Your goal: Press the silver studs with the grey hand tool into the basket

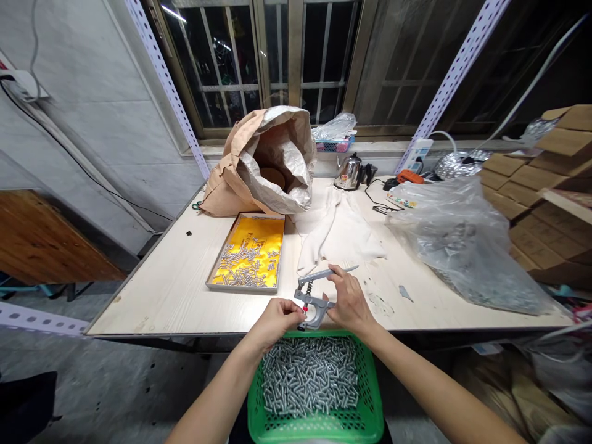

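The right hand [350, 302] has its grip clamped on a grey hand press [319, 311], its fingers bent over the upper lever and its thumb side set against the lower handle. The press sits just above the near edge of the bench [161, 277], between the two hands, its lever spread away from the frame, with a dark spring [309, 287] and a small red part [305, 308] on the side toward the left hand [280, 317]. The left grip has thumb and forefinger brought together at the press's mouth; whether a small piece is pinched there is too hidden to tell.

Just below both grips, a green basket [253, 398] holds a heap of short silvery metal pieces [309, 376]. Beyond the left grip and to its left lies a shallow tray [243, 288] with a yellow lining [259, 237], scattered with more small metal bits [245, 265]. Farther past it, a brown paper sack [229, 179] gapes open on its side. Straight beyond the right grip a pale cloth [342, 228] is spread out, with a metal kettle [349, 172] behind it. Well to the right of that grip are a clear plastic bag [453, 234] and stacked cardboard boxes [555, 234].
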Demonstrator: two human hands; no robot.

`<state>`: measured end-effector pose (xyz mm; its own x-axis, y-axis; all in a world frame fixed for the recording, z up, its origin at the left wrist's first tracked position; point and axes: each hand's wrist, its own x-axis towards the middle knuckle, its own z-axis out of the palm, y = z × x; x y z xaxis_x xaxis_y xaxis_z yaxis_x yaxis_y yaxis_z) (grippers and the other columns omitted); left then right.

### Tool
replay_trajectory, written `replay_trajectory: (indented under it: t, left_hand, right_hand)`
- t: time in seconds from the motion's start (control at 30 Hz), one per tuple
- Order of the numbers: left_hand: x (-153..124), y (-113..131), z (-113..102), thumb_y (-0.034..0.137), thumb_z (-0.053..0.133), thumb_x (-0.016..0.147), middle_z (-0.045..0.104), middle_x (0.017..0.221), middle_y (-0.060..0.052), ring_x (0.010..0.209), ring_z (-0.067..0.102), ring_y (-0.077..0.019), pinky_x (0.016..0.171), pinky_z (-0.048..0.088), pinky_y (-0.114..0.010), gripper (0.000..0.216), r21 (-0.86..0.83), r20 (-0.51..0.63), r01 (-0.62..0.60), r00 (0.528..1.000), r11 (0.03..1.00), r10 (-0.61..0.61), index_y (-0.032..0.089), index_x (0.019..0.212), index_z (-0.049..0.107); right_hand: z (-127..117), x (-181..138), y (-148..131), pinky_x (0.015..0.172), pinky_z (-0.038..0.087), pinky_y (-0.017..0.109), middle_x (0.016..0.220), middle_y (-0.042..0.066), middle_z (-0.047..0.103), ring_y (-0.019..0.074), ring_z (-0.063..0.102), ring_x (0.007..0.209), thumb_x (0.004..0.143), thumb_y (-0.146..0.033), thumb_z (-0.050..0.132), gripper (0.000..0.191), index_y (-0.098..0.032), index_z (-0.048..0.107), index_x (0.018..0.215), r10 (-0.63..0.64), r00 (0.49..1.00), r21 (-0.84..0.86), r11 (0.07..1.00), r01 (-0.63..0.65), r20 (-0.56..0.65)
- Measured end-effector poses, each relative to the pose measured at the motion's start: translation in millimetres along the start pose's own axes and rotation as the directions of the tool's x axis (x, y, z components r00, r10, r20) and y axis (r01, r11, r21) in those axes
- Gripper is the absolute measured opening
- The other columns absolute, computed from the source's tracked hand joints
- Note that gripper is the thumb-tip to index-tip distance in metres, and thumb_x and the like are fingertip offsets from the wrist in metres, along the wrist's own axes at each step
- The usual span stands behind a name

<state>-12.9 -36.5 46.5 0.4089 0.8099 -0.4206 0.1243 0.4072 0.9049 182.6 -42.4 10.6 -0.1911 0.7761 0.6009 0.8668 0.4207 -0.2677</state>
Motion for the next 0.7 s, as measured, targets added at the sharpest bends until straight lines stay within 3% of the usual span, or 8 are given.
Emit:
replay_trajectory:
  t: [0.13,0.3,0.47,0.6,0.7]
  left_hand:
    - [1,0,-1,0.035,0.072,0.051,0.051,0.049,0.003,0.048,0.036,-0.0076,0.051,0.022,-0.023,0.027,0.012,-0.036,-0.018,0.999,1.000,0.019,0.012,0.057,0.060]
    - [3,0,-2,0.035,0.071,0.054,0.053,0.050,0.003,0.049,0.035,-0.0073,0.051,0.022,-0.023,0.025,0.001,-0.042,-0.044,0.998,0.999,0.044,0.012,0.057,0.063]
    - [2,-1,-3,0.035,0.072,0.056,0.059,0.060,0.001,0.053,0.040,-0.0080,0.052,0.025,-0.021,0.027,-0.079,-0.060,-0.012,0.998,0.997,0.007,0.012,0.070,0.067]
    - [3,-6,-6,0.045,0.069,0.062,0.064,0.075,-0.005,0.061,0.046,-0.0105,0.055,0.031,-0.021,0.040,-0.080,-0.134,-0.033,0.991,0.996,0.022,0.012,0.083,0.069]
    - [5,-11,-9,0.053,0.064,0.065,0.066,0.078,-0.007,0.063,0.048,-0.0117,0.056,0.032,-0.021,0.047,-0.055,-0.181,-0.043,0.983,0.998,0.032,0.011,0.085,0.068]
  right_hand:
    - [3,0,1,0.086,0.043,0.041,0.122,0.019,0.048,0.0276,0.047,0.110,0.080,-0.019,0.045,0.062,-0.010,0.021,0.136,-0.009,1.000,-0.048,0.999,0.008,-0.018]
    - [-1,2,-3,0.083,0.039,0.044,0.111,0.015,0.054,0.0283,0.048,0.096,0.081,-0.027,0.049,0.052,-0.013,0.037,0.130,0.024,0.999,-0.193,0.981,-0.017,0.030]
    - [-3,9,3,0.098,0.026,0.051,0.111,0.014,0.051,0.0293,0.042,0.106,0.080,-0.029,0.050,0.048,-0.015,0.041,0.126,0.021,0.997,-0.216,0.976,-0.004,0.073]
    - [0,12,14,0.084,0.038,0.042,0.101,0.014,0.053,0.0270,0.048,0.092,0.079,-0.026,0.051,0.049,-0.013,0.042,0.126,0.084,0.978,-0.291,0.956,-0.024,0.193]
    - [2,13,18,0.074,0.041,0.034,0.093,0.014,0.056,0.0257,0.052,0.086,0.080,-0.026,0.050,0.047,-0.009,0.043,0.123,0.153,0.928,-0.355,0.935,-0.025,0.340]
